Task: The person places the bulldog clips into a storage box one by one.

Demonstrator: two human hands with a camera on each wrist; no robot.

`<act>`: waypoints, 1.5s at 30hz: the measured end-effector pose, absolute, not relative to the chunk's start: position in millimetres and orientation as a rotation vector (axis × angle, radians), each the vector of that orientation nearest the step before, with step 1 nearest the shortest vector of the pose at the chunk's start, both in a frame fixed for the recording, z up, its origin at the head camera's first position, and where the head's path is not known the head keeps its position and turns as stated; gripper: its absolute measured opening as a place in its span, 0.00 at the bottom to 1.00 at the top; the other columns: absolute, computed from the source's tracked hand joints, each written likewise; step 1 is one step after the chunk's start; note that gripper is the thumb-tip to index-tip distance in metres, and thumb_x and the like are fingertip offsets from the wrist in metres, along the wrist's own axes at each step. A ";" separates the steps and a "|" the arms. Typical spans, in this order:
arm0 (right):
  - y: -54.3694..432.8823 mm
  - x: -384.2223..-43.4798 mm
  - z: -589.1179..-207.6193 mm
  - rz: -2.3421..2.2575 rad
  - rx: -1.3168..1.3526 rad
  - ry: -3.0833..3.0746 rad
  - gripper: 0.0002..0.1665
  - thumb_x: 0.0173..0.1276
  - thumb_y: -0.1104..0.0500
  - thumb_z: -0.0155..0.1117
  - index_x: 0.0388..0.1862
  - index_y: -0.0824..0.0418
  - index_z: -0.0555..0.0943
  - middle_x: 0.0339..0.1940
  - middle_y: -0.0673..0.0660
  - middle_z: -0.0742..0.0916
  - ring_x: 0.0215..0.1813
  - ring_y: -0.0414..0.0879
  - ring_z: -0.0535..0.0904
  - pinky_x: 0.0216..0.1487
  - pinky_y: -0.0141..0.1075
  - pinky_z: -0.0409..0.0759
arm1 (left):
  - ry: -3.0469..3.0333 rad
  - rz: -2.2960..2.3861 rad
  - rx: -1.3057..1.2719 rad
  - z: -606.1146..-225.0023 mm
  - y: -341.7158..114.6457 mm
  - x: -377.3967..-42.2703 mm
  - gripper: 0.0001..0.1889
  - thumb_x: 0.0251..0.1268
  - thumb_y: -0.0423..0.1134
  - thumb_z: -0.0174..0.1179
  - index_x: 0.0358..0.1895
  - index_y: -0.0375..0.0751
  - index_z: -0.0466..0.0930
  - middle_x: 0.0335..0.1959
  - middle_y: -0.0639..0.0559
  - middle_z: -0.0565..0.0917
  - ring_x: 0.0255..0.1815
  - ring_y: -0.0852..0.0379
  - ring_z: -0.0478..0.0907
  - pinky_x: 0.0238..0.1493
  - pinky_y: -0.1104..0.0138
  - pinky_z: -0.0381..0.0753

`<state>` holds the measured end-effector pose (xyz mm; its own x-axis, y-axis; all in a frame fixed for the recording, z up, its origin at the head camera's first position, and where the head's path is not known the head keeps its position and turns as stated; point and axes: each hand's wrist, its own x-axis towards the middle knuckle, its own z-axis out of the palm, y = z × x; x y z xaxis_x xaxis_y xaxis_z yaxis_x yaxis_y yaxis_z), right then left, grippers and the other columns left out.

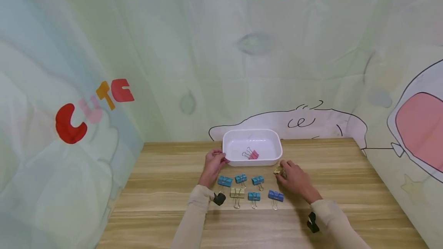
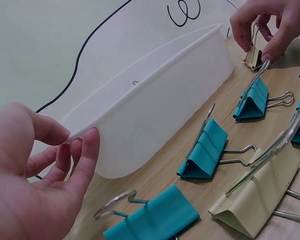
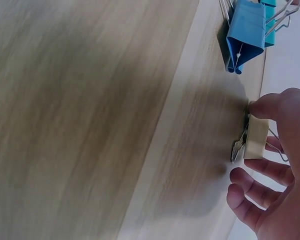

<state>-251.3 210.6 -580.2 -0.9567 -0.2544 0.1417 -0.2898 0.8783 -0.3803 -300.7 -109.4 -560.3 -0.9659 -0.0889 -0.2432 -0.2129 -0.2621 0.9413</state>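
Observation:
My left hand [image 1: 212, 167] pinches the near left rim of a white plastic tray [image 1: 252, 163] between thumb and fingers. A pink binder clip [image 1: 254, 155] with wire handles lies inside. Just off the tray's front right corner, my right hand [image 1: 296, 179] holds a pale yellow binder clip [image 3: 257, 139] between thumb and fingertips, close over the tabletop. Before the tray, a back row has three teal binder clips [image 1: 257, 180]. The front row has a cream binder clip [image 1: 237, 193], a teal one [image 1: 254, 196] and a dark blue one [image 1: 275, 196].
The wood-grain table [image 1: 155, 203] ends at the back against a printed cloth backdrop [image 1: 207, 68], which also hangs along both sides. The tray's back edge stands close to this cloth. Black camera straps [image 1: 312, 222] sit at the wrists.

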 end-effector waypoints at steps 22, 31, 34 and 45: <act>235.1 -258.4 -544.1 0.556 0.336 -2.933 0.20 0.67 0.56 0.70 0.52 0.63 0.77 0.47 0.66 0.83 0.39 0.61 0.82 0.25 0.53 0.82 | 1.815 2.455 -0.383 -563.1 -108.9 -302.9 0.17 0.72 0.23 0.55 0.60 0.20 0.67 0.49 0.32 0.76 0.38 0.50 0.82 0.44 0.63 0.88; 243.3 -274.8 -511.7 0.472 0.356 -2.853 0.19 0.68 0.53 0.71 0.48 0.63 0.78 0.40 0.63 0.83 0.35 0.57 0.81 0.24 0.49 0.81 | 1.828 2.451 -0.373 -565.8 -109.0 -302.6 0.17 0.73 0.24 0.54 0.61 0.20 0.66 0.49 0.29 0.77 0.39 0.48 0.82 0.43 0.65 0.88; 240.4 -280.9 -502.5 0.458 0.370 -2.844 0.19 0.69 0.53 0.70 0.49 0.63 0.77 0.40 0.63 0.83 0.32 0.54 0.79 0.22 0.46 0.80 | 1.837 2.439 -0.384 -564.9 -109.4 -302.2 0.18 0.73 0.24 0.54 0.62 0.19 0.66 0.50 0.27 0.76 0.40 0.46 0.82 0.42 0.66 0.88; 214.6 -295.6 -477.6 0.456 0.426 -2.823 0.22 0.70 0.51 0.69 0.53 0.64 0.77 0.45 0.66 0.84 0.34 0.56 0.79 0.25 0.45 0.81 | 1.808 2.461 -0.386 -566.1 -109.5 -303.5 0.17 0.73 0.23 0.54 0.60 0.19 0.67 0.48 0.28 0.77 0.39 0.49 0.81 0.39 0.68 0.87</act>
<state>-295.6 214.6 -477.6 -0.9261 -0.2443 0.2876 -0.3223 0.9084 -0.2664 -303.5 -109.5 -566.1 -0.9665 -0.0966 -0.2378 -0.1981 -0.3085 0.9304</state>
